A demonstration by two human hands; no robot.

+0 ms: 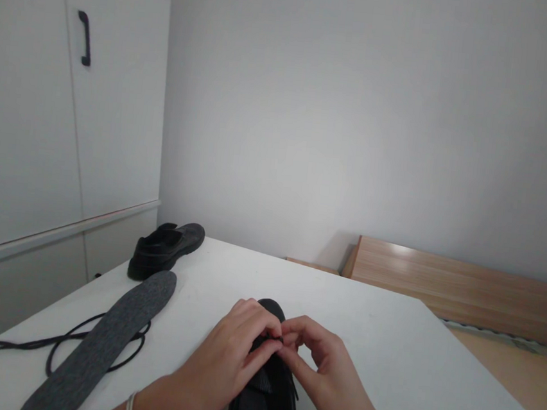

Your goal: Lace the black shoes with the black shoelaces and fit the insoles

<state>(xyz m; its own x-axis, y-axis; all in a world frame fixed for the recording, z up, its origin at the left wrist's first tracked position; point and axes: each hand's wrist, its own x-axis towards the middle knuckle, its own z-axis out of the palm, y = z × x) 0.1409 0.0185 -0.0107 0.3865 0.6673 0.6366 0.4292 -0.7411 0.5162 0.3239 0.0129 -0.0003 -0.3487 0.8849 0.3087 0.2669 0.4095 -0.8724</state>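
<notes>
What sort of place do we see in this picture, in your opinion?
Probably a room in a home, perhaps a bedroom: a white cupboard stands on the left, a wood-grain board, possibly a headboard, on the right, beyond a white table.

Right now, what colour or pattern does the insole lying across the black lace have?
The insole is mottled dark grey, best seen in the head view.

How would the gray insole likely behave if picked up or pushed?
The insole is probably light, being thin for its length. Spanning the lace without visible sag, it may be fairly stiff. Pushed, it might drag that lace along.
</notes>
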